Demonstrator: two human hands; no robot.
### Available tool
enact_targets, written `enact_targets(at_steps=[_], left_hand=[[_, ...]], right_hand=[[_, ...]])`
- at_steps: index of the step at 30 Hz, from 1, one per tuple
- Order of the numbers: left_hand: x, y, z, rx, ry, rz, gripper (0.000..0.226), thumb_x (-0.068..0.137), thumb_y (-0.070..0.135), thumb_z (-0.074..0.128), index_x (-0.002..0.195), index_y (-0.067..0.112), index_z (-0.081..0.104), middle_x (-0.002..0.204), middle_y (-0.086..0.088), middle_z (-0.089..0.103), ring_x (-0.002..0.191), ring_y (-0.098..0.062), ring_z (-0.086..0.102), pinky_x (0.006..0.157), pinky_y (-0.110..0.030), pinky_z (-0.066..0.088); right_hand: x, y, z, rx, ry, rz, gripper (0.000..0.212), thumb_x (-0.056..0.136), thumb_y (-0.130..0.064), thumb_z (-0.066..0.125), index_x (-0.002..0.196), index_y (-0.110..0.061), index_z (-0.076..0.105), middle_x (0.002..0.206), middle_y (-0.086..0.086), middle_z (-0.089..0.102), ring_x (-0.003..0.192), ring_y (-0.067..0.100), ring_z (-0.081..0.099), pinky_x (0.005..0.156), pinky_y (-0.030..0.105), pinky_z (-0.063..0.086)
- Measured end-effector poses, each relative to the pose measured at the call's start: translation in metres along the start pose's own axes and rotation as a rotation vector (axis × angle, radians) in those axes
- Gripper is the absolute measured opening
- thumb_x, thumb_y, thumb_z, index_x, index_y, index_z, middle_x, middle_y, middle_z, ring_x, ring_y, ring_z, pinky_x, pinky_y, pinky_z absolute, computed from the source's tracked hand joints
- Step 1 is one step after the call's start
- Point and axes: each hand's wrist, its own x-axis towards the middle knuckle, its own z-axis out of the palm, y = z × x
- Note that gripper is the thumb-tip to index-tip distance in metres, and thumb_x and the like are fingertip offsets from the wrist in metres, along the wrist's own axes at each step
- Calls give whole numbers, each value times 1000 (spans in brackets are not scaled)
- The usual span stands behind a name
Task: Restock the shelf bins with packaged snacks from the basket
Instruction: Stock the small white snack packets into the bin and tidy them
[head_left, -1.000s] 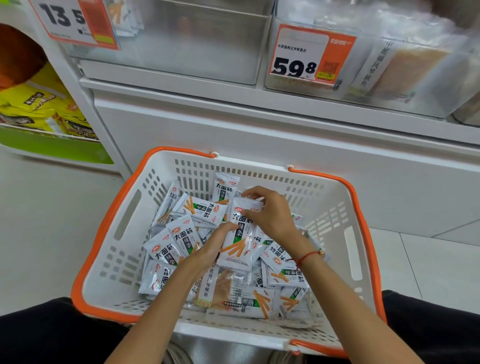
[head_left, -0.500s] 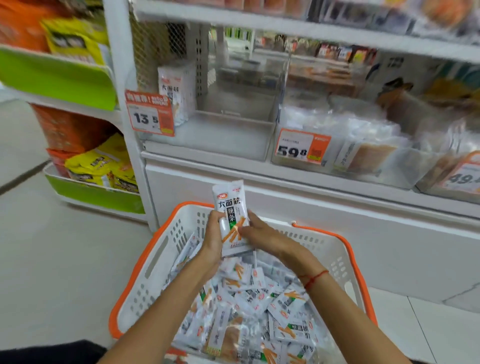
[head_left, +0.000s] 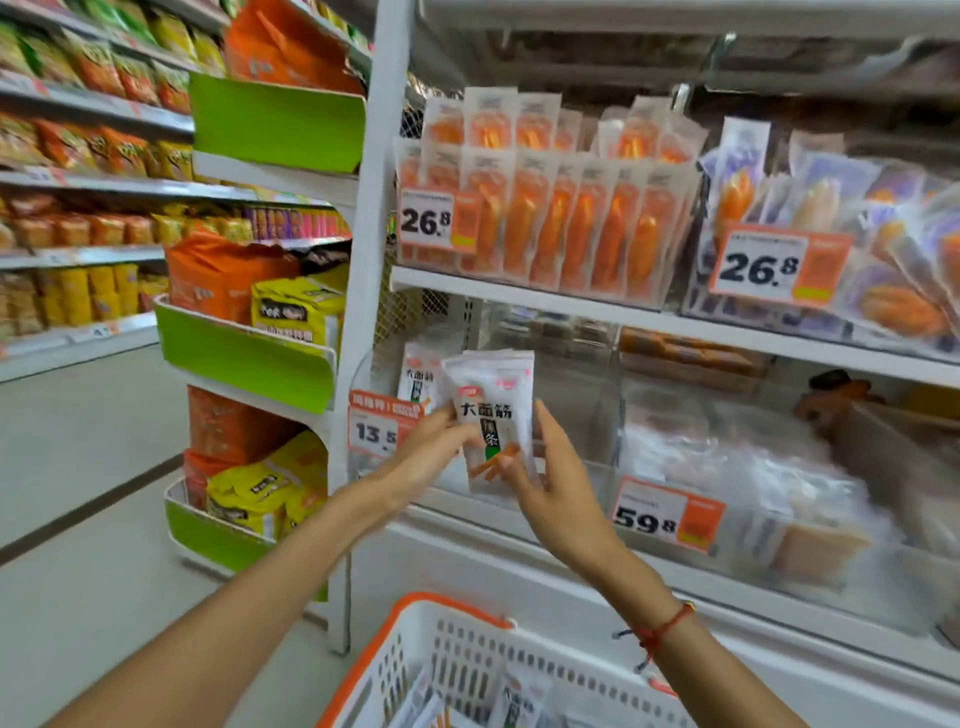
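We hold the packets (head_left: 491, 415) up at the bin (head_left: 566, 415) — left hand (head_left: 434, 457) pinching them, right hand (head_left: 550, 483) gripping their lower edge — above the basket (head_left: 415, 654).

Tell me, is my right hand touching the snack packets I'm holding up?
Touching. The head view shows the right hand with fingers against the lower right edge of the snack packets.
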Motion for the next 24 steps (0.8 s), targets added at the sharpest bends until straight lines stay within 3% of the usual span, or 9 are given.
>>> enact_targets(at_steps=[3,7,9,13,16,19,21,24], left_hand=[[21,7,-31,193,21,121,37,79,5,71,113,12,58,110,0,66,109,-15,59,98,-28,44],[47,9,-58,460,88,203,59,73,45,70,124,20,54,122,7,61,116,-9,55,102,-39,44],[61,13,-68,583,152,160,54,74,44,70,121,23,54,120,7,60,112,-11,56,97,-38,45],[89,13,-76,846,288,-6,37,78,29,75,109,21,58,103,-1,63,96,-24,61,80,-36,50],[110,10,-79,917,272,-149,19,79,22,71,90,23,55,98,-1,64,97,-27,60,74,-31,45],[136,6,-78,942,194,-300,18,83,13,64,76,17,48,100,-13,63,97,-31,61,75,-34,48],[153,0,-75,825,106,-436,5,88,6,59,85,6,55,108,-20,64,93,-32,65,79,-40,56],[166,-6,-74,697,11,-618,28,97,8,50,123,-1,48,124,-18,57,77,-19,62,70,-35,57]], right_hand=[[31,-1,3,-145,82,-105,55,90,-7,56,142,-14,37,122,1,51,113,12,47,97,30,41],[80,2,12,-247,95,-74,43,89,-18,60,129,-17,46,123,-1,55,114,20,49,88,35,45],[104,10,22,-256,39,-16,42,88,-18,58,128,-18,45,125,0,56,116,24,49,87,41,46],[139,32,43,-212,-66,122,39,87,-20,61,123,-18,47,123,4,60,112,27,56,88,45,49],[160,51,57,-187,-99,187,44,85,-20,67,125,-16,51,125,7,59,113,26,57,95,43,48],[180,71,70,-192,-169,276,40,81,-20,72,117,-14,58,114,7,65,104,26,62,90,40,51],[190,84,77,-228,-249,337,34,78,-19,75,109,-10,63,108,8,68,100,25,63,85,36,52],[196,97,86,-206,-339,373,30,75,-14,78,103,-9,68,109,8,70,103,22,64,85,32,52]])
